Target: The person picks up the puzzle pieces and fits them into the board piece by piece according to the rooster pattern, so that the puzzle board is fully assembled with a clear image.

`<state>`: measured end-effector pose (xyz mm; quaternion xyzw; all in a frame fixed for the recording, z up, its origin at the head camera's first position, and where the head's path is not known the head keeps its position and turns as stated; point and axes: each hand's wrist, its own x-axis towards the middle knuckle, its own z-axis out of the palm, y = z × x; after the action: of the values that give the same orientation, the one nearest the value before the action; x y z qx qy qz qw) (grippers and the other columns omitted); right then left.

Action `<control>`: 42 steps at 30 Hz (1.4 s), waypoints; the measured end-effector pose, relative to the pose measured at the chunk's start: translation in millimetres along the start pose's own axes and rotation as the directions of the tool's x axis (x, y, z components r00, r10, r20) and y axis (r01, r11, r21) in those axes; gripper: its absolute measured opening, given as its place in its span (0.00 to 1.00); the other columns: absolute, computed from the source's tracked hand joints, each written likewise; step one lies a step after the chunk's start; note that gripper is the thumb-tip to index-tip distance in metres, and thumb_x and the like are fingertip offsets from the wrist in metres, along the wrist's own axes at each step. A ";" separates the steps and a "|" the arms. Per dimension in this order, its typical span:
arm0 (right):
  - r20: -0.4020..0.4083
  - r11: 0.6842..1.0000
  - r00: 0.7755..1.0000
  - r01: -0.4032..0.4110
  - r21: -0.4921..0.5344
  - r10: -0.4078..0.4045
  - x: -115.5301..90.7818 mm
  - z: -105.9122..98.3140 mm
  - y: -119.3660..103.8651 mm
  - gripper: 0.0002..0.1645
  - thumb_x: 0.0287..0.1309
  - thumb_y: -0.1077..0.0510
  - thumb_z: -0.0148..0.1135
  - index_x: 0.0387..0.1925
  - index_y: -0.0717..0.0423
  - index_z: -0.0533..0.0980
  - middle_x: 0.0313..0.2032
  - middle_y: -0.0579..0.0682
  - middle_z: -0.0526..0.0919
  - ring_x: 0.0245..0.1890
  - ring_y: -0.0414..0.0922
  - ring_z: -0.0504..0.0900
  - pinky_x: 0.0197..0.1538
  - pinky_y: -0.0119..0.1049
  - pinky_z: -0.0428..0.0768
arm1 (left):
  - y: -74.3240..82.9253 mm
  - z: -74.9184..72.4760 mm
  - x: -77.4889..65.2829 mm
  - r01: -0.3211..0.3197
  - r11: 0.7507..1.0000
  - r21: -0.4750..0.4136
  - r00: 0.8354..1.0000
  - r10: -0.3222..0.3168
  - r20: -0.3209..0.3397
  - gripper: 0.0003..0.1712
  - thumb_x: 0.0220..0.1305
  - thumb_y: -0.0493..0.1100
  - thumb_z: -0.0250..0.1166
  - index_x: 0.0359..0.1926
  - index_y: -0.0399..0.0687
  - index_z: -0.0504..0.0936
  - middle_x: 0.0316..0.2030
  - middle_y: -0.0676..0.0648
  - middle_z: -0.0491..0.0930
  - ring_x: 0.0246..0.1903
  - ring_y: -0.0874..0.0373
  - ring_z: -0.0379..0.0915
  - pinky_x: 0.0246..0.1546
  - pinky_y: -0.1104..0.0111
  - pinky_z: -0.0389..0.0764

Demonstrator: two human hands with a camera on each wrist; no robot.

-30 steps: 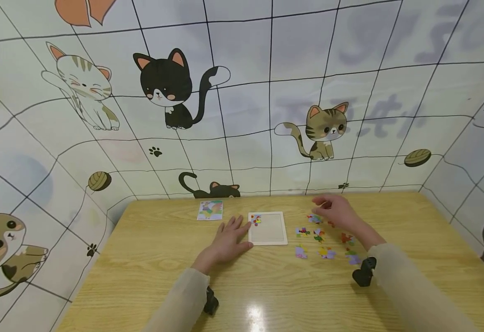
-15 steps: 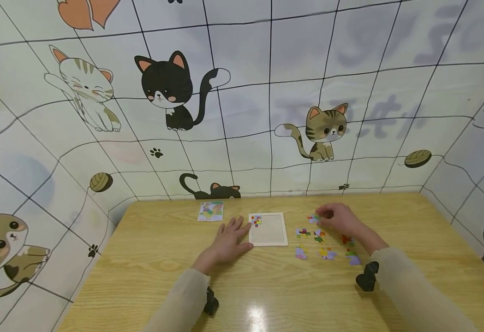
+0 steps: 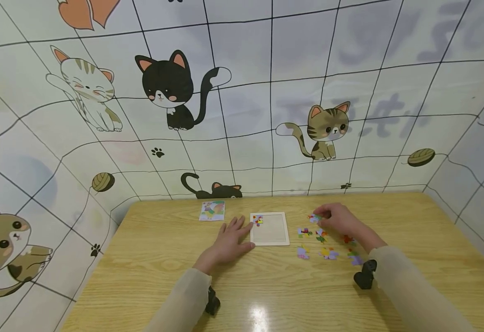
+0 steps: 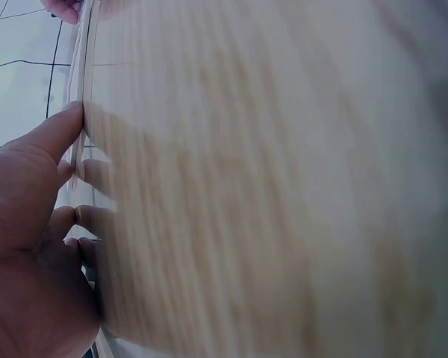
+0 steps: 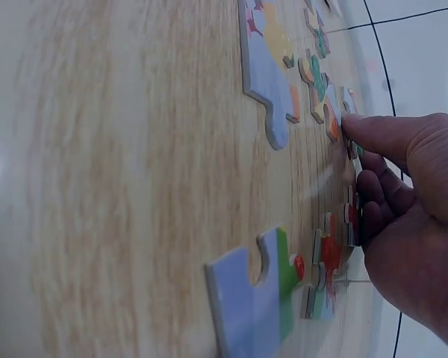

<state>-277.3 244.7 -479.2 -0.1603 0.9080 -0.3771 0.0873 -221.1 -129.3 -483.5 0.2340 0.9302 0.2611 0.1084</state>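
In the head view my left hand [image 3: 228,242] lies with spread fingers on the table, thumb and fingertips at the left edge of a white puzzle tray [image 3: 287,233]. A joined bit of colourful puzzle [image 3: 258,220] sits in the tray's upper left corner. To the tray's right, my right hand [image 3: 338,220] pinches a jigsaw piece [image 3: 313,217] in the back row, thumb and fingertips at its edge. The right wrist view shows the thumb [image 5: 381,138] against that piece near the table, other fingers curled behind. In the left wrist view the thumb [image 4: 56,130] meets the tray's edge.
Several loose jigsaw pieces lie right of the tray, among them a yellow and lilac one [image 3: 328,252] and a lilac and green one [image 5: 254,291]. A picture card [image 3: 212,210] lies at the back left. A cat-patterned wall covering [image 3: 250,152] rises behind the wooden table [image 3: 150,258].
My right hand has come down from above the back row of pieces to the table, its fingers closing at one piece. The left hand has stayed in place.
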 end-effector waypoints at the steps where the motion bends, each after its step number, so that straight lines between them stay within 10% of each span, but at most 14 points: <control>1: 0.004 1.000 1.000 0.005 -0.001 -0.005 0.4 0.1 -0.4 0.18 0.63 0.67 0.67 0.54 0.70 0.80 0.44 0.57 0.83 0.42 0.50 0.78 0.43 0.44 0.79 | 0.2 -0.1 0.0 0.000 1.000 0.002 1.000 0.000 -0.001 0.38 0.75 0.53 0.61 0.78 0.44 0.62 0.79 0.35 0.48 0.78 0.36 0.37 0.74 0.38 0.37; 26: -0.075 1.000 0.997 0.010 -0.022 -0.012 7.7 1.9 -16.3 0.12 0.66 0.66 0.64 0.48 0.67 0.81 0.43 0.58 0.84 0.43 0.53 0.80 0.43 0.44 0.79 | -5.0 3.0 1.9 0.020 1.000 0.000 1.000 -0.020 0.000 0.39 0.75 0.56 0.60 0.79 0.49 0.61 0.80 0.39 0.47 0.79 0.39 0.35 0.75 0.41 0.35; 42: -0.041 0.987 0.997 0.063 0.148 -0.058 40.2 42.1 -46.3 0.14 0.66 0.63 0.66 0.52 0.64 0.81 0.45 0.57 0.84 0.43 0.50 0.80 0.39 0.41 0.79 | -4.7 2.7 0.8 0.018 1.000 0.016 1.000 -0.017 -0.016 0.39 0.74 0.56 0.61 0.79 0.48 0.62 0.80 0.39 0.48 0.79 0.40 0.37 0.75 0.41 0.37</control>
<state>-292.7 171.9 -477.2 -0.1740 0.8735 -0.4492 0.0710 -222.6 -131.3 -488.3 0.2246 0.9352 0.2543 0.1013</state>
